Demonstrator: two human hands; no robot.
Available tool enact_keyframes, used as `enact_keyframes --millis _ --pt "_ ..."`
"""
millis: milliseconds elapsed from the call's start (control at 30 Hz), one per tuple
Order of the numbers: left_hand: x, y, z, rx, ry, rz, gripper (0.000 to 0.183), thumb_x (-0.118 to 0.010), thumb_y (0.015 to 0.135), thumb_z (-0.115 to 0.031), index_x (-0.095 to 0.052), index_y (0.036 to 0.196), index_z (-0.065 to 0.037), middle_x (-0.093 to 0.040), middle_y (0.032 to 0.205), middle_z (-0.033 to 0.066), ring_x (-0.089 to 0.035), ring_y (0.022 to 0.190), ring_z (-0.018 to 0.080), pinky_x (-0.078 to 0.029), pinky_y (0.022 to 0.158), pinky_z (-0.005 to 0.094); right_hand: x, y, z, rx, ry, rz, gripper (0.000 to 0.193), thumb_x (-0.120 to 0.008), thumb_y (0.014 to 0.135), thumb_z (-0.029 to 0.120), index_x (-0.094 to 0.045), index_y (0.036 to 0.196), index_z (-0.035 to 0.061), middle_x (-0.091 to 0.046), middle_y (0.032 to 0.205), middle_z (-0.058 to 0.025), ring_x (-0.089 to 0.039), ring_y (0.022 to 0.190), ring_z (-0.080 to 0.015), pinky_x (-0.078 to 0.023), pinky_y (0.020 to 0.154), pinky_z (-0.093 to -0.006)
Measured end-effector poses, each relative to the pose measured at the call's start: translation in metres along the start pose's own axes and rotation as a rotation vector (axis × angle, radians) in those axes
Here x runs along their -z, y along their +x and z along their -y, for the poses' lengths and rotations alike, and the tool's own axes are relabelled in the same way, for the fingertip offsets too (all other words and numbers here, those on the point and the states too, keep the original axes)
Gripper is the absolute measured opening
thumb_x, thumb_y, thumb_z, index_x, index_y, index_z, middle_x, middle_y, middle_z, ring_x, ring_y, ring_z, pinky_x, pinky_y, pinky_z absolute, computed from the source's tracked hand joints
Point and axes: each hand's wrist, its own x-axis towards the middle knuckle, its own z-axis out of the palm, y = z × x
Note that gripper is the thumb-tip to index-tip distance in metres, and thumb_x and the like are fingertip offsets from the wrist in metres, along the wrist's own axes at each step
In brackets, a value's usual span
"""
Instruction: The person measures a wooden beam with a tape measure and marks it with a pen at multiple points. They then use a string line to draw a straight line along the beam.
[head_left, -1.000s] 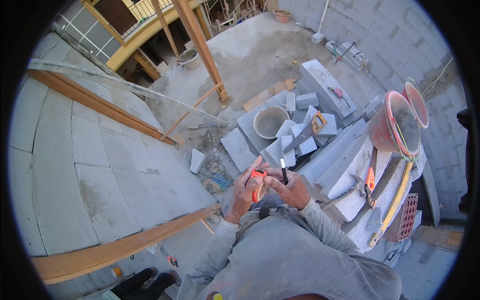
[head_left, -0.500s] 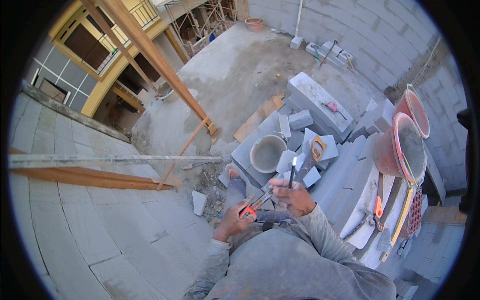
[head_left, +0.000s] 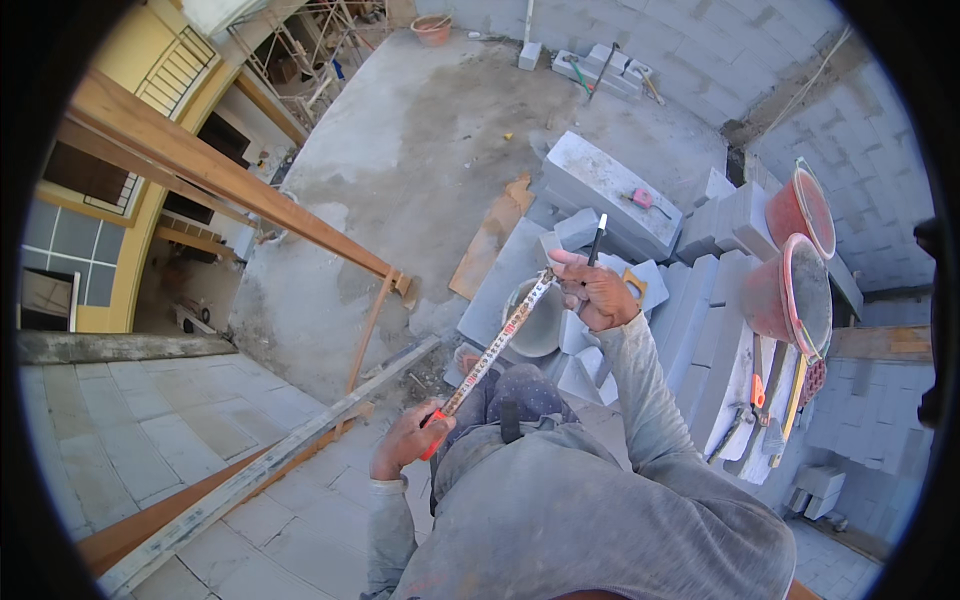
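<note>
Head cam: concrete floor [head_left: 370, 130] takes up the far middle, w/ a grey block wall [head_left: 690, 60] beyond it, far right. Wood post [head_left: 240, 200] runs across far left. Block pile [head_left: 690, 315] fills the right side, w/ a long slab [head_left: 600, 178] at its far end. Two red buckets [head_left: 772, 300] stand at right, one just beyond the other; grey bucket [head_left: 535, 335] sits among blocks, mid-scene. Tape [head_left: 490, 356] is near middle, btwn both hands, blade [head_left: 518, 319] out & approx. straight from near left to far right. Right hand [head_left: 597, 293]: thumb & fingers closed on blade's far end. Left hand [head_left: 406, 443]: wrapped round the orange case [head_left: 438, 418]. Pink tool [head_left: 641, 197] lies on the slab. Black marker [head_left: 598, 240], white end up, also in right hand's grip.
</note>
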Motion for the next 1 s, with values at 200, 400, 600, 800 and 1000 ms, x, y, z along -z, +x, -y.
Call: enact_keyframes --millis 200,400,600,800,1000 --pt "0.049 0.004 -0.019 0.020 -0.048 0.055 0.031 -0.061 0.093 -0.032 -0.066 0.101 -0.003 -0.059 0.088 0.0054 -0.055 0.081 0.0155 -0.043 0.074 0.0280 -0.023 0.027 0.002 0.009 0.064 0.007 0.042 -0.068 0.091 0.003 -0.058 0.131 -0.0037 -0.061 0.087 0.0019 -0.045 0.058 -0.0062 -0.039 0.056 -0.0268" --pt "0.082 0.032 -0.014 0.020 0.010 0.092 0.029 -0.064 0.093 -0.030 -0.063 0.094 -0.002 -0.059 0.083 0.0041 -0.053 0.076 0.0143 -0.043 0.072 0.0296 -0.039 0.055 0.010 0.020 0.099 -0.001 0.046 -0.063 0.093 0.003 -0.052 0.137 -0.0019 -0.061 0.088 0.0022 -0.041 0.056 -0.0037 -0.038 0.055 -0.0240" --pt "0.130 0.061 -0.009 0.047 -0.038 0.103 0.030 -0.061 0.099 -0.033 -0.069 0.096 -0.004 -0.062 0.085 0.0005 -0.055 0.081 0.0114 -0.044 0.076 0.0280 -0.078 0.104 0.031 0.030 0.133 0.018 0.050 -0.062 0.093 0.004 -0.049 0.141 0.0000 -0.056 0.084 0.0043 -0.040 0.055 -0.0035 -0.037 0.054 -0.0236" --pt "0.179 0.119 -0.007 0.022 -0.008 -0.024 0.034 -0.060 0.098 -0.034 -0.072 0.098 -0.002 -0.066 0.081 0.0015 -0.057 0.078 0.0130 -0.046 0.074 0.0296 -0.137 0.191 0.066 0.009 0.075 0.104 0.049 -0.064 0.093 0.006 -0.050 0.140 0.0001 -0.057 0.085 0.0044 -0.040 0.056 -0.0036 -0.035 0.052 -0.0231" --pt "0.239 0.246 -0.014 0.039 -0.380 -0.093 0.036 -0.058 0.096 -0.031 -0.072 0.095 0.002 -0.073 0.086 0.0081 -0.065 0.078 0.0171 -0.051 0.073 0.0305 -0.184 0.328 0.137 0.097 -0.161 0.250 0.041 -0.063 0.098 0.015 -0.053 0.135 -0.0010 -0.059 0.095 -0.0006 -0.047 0.066 -0.0057 -0.038 0.056 -0.0237"
